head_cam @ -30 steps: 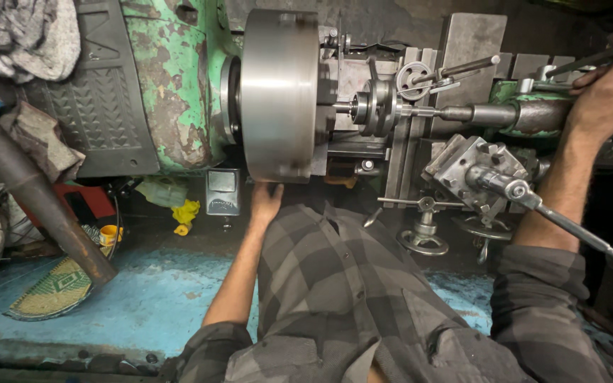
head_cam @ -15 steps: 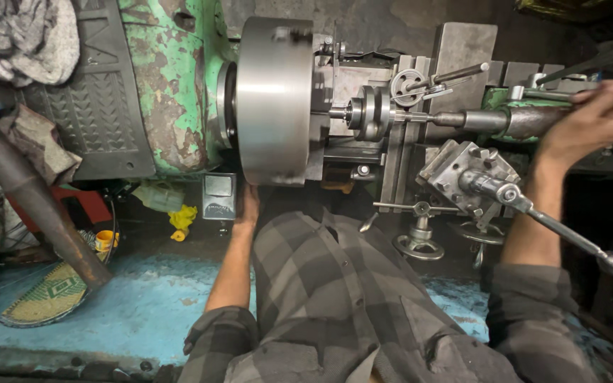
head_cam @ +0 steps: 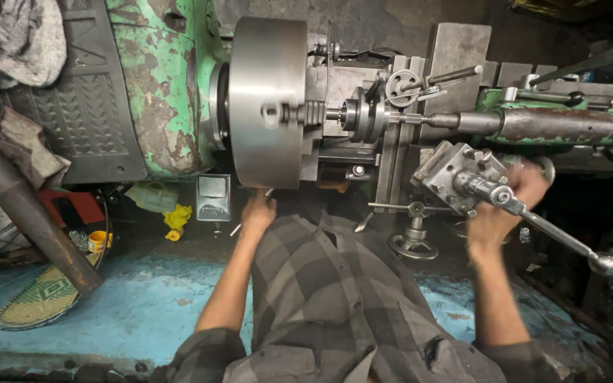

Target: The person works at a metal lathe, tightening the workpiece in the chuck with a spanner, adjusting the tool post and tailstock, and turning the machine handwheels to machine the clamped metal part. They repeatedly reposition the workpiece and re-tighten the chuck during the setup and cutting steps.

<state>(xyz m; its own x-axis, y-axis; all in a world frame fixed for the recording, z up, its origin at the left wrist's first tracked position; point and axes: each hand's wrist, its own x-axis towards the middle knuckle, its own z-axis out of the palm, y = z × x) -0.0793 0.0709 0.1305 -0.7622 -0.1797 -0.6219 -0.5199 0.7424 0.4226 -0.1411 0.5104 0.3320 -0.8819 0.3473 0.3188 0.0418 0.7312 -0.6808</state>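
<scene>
In the head view, one large steel chuck (head_cam: 267,99) is seen on one green lathe (head_cam: 168,78). The left hand (head_cam: 258,211) is held just under the chuck, fingers curled on a thin lever. The right hand (head_cam: 505,206), blurred, is placed by one tool post (head_cam: 455,170); its finger state cannot be told.

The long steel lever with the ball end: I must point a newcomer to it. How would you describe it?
Start at the big grey steel chuck. Right of it sits the square tool post; from it the long steel lever slants down-right past the right hand, the only handle ending in a shiny ball.
</scene>
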